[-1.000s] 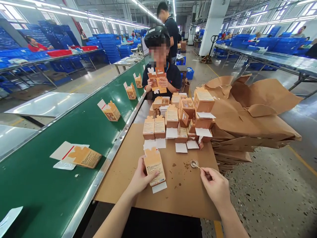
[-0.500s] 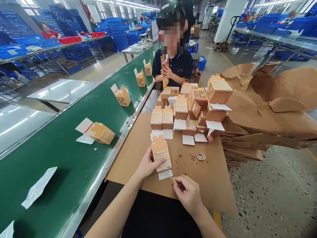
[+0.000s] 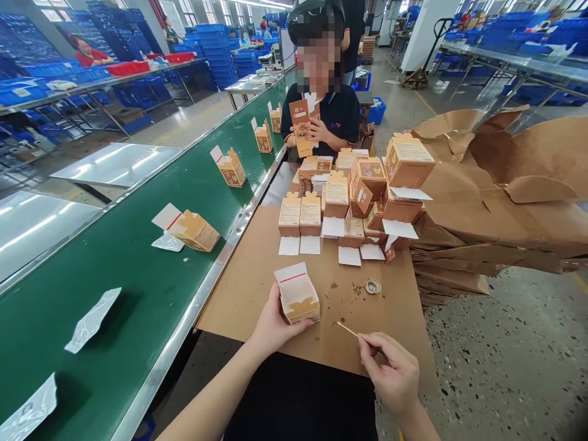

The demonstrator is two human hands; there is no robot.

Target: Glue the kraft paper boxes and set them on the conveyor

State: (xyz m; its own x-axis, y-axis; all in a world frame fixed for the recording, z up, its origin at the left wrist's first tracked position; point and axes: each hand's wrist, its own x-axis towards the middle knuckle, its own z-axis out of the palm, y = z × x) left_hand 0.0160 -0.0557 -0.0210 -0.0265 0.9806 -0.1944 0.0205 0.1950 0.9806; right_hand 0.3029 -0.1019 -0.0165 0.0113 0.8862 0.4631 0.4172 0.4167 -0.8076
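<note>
My left hand (image 3: 274, 321) grips a small tan cardboard box (image 3: 299, 300) by its side and lower edge, above the brown board. The box's white flap with a red line points away from me. In my right hand (image 3: 390, 370) a thin stick, like a cotton swab (image 3: 348, 329), is pinched between thumb and fingers, its tip pointing left toward the box without touching it. A small round clear dish (image 3: 373, 286) sits on the board, with brown crumbs beside it.
Several tan boxes (image 3: 337, 196) are piled at the board's back. On the left, a green conveyor (image 3: 138, 263) carries boxes and silver pouches (image 3: 93, 320). A co-worker (image 3: 340, 116) opposite holds a flat carton (image 3: 303, 125). Brown paper sheets (image 3: 505, 220) stack at right.
The box in my left hand has turned, its white flap now away from me. My right hand has drawn back rightward with the swab. Items on the conveyor have shifted away from me.
</note>
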